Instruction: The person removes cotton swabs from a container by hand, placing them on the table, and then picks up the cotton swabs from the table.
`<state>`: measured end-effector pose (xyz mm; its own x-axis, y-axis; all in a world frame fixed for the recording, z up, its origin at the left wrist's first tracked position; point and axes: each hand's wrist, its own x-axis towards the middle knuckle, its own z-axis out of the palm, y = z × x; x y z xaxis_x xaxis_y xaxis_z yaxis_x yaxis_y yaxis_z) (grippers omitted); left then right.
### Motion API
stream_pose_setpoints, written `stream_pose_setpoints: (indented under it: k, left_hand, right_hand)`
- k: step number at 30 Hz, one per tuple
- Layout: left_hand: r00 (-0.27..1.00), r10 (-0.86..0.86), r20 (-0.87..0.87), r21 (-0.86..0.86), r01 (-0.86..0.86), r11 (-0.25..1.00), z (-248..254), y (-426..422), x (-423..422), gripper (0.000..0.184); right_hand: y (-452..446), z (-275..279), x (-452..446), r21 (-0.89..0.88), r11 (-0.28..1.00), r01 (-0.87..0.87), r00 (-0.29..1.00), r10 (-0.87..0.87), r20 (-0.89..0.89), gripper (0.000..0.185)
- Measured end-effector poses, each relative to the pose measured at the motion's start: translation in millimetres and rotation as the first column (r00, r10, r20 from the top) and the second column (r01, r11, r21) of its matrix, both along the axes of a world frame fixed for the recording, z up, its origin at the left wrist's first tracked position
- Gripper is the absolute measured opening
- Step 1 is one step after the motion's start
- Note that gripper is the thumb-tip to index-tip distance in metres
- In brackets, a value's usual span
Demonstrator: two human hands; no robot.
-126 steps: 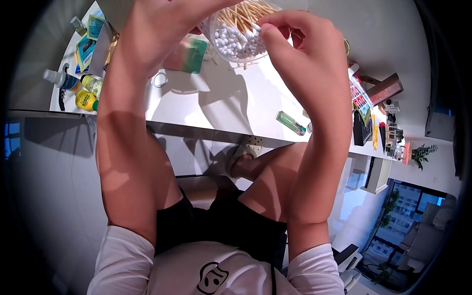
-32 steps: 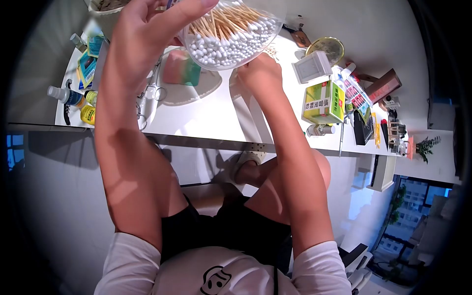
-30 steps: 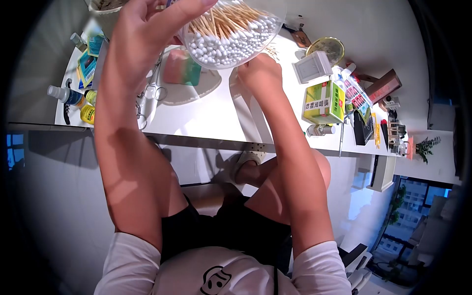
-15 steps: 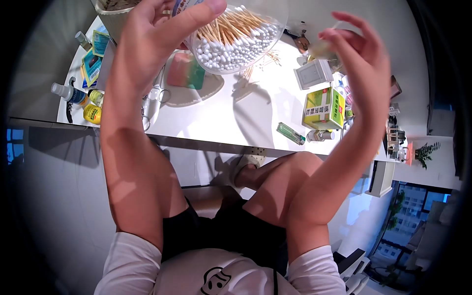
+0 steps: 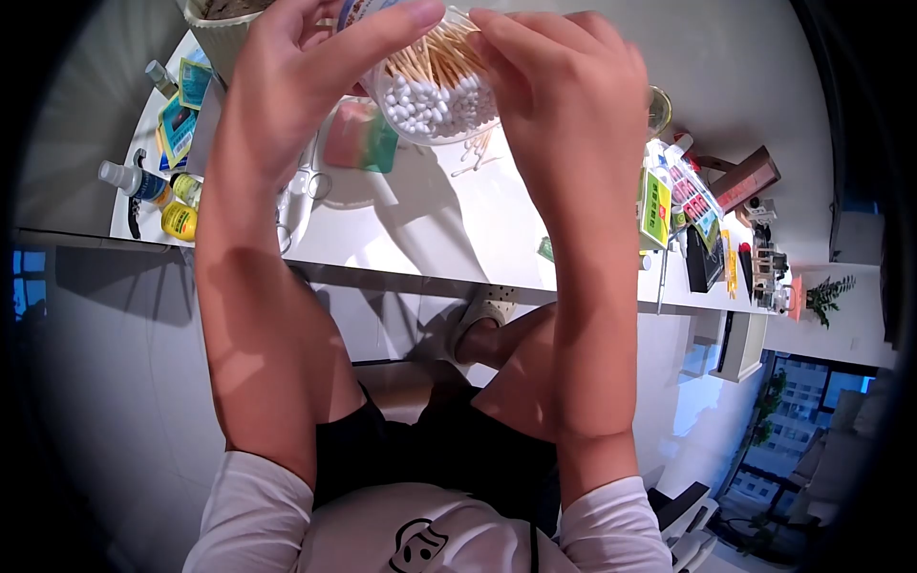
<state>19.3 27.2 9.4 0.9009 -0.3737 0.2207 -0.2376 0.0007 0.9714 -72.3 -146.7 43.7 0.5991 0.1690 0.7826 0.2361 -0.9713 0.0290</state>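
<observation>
A clear round container (image 5: 382, 88) full of cotton swabs (image 5: 430, 103) is tilted at the top of the view, with my left hand (image 5: 310, 72) wrapped round its left side. My right hand (image 5: 554, 81) is at the container's right side, fingers pinched together over the swab sticks; what is between the fingertips is too small to make out. Several loose swabs (image 5: 473, 153) lie on the white table (image 5: 430, 229) below the container. Behind the left wrist sits a pink and green block (image 5: 361, 137).
Bottles (image 5: 179, 220) and sachets (image 5: 177, 129) stand at the left. At the right are a green and yellow box (image 5: 655, 208), a black box (image 5: 705, 258) and a reddish-brown box (image 5: 747, 180). Scissors (image 5: 318, 184) lie near my left wrist. The table edge (image 5: 420, 275) runs above my knees.
My right hand went from the table by the loose swabs out to the right, then back in to the container. My left hand keeps holding the container, nearly still.
</observation>
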Motion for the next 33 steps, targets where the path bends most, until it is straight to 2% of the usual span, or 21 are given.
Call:
stream_pose_setpoints:
  k: [3, 6, 8, 9, 11, 12, 13, 15, 17, 21, 30, 32, 33]
  left_hand:
    - [1.0, -0.019, -0.007, -0.017, 0.019, 1.0, -0.8, 0.8, 1.5, 0.062]
    - [1.0, -0.025, -0.009, -0.028, 0.024, 0.999, 1.6, 0.0, 0.4, 0.063]
    - [1.0, 0.0, 0.019, -0.024, 0.001, 1.0, 0.8, 0.6, 1.6, 0.065]
    - [1.0, 0.0, 0.019, -0.025, 0.001, 1.0, 1.1, 0.8, 1.6, 0.065]
    - [0.999, 0.033, 0.024, 0.013, -0.033, 0.999, 2.1, 1.2, 1.1, 0.067]
    - [0.999, 0.029, 0.024, 0.011, -0.029, 1.0, 1.9, 1.4, 1.3, 0.067]
    - [0.999, 0.026, 0.024, 0.019, -0.026, 0.999, 1.7, 1.8, 2.1, 0.068]
    - [1.0, 0.018, 0.024, 0.027, -0.019, 0.999, 2.5, 1.2, 1.4, 0.068]
    - [0.998, 0.048, 0.05, 0.029, -0.05, 0.998, 3.8, 0.9, -1.2, 0.067]
    - [0.999, 0.018, 0.036, 0.001, -0.018, 1.0, 0.0, 1.7, 1.9, 0.066]
    - [0.999, 0.008, 0.044, 0.015, -0.008, 1.0, 5.4, -0.5, -2.9, 0.063]
    - [1.0, 0.003, -0.001, -0.112, -0.003, 0.994, 27.3, -11.6, -27.5, 0.056]
    - [1.0, -0.001, -0.016, -0.155, -0.002, 0.988, 32.3, -16.2, -34.6, 0.054]
  right_hand:
    - [-1.0, -2.0, 0.9, -0.031, 0.998, 0.057, 0.996, -0.059, -0.072, 0.01]
    - [-12.2, 6.8, -2.1, 0.178, 0.98, -0.093, 0.991, 0.074, 0.11, 0.012]
    - [-29.4, -0.1, 2.9, 0.33, 0.933, -0.144, 0.968, 0.064, 0.242, 0.015]
    - [-31.6, -1.5, 0.4, 0.424, 0.893, -0.148, 0.97, 0.047, 0.239, 0.018]
    - [-37.9, -21.3, 3.5, 0.632, 0.771, 0.079, 0.995, -0.102, 0.0, 0.024]
    - [-42.7, -33.6, 5.2, 0.584, 0.757, 0.293, 0.953, -0.183, -0.242, 0.027]
    - [-48.0, -47.3, 8.0, 0.487, 0.725, 0.487, 0.847, -0.257, -0.465, 0.031]
    - [-56.9, -78.3, 17.3, 0.242, 0.71, 0.662, 0.598, -0.304, -0.741, 0.035]
    - [-54.5, -88.1, 24.5, 0.107, 0.668, 0.737, 0.342, -0.232, -0.911, 0.035]
    - [-52.8, -105.6, 33.5, 0.038, 0.634, 0.772, 0.27, -0.274, -0.923, 0.035]
    - [-64.2, -100.4, 36.9, 0.068, 0.681, 0.729, 0.204, -0.121, -0.971, 0.035]
    - [-74.8, -115.8, 36.8, 0.145, 0.656, 0.741, 0.291, -0.119, -0.949, 0.032]
    - [-76.6, -116.3, 35.0, 0.144, 0.656, 0.741, 0.291, -0.12, -0.949, 0.032]
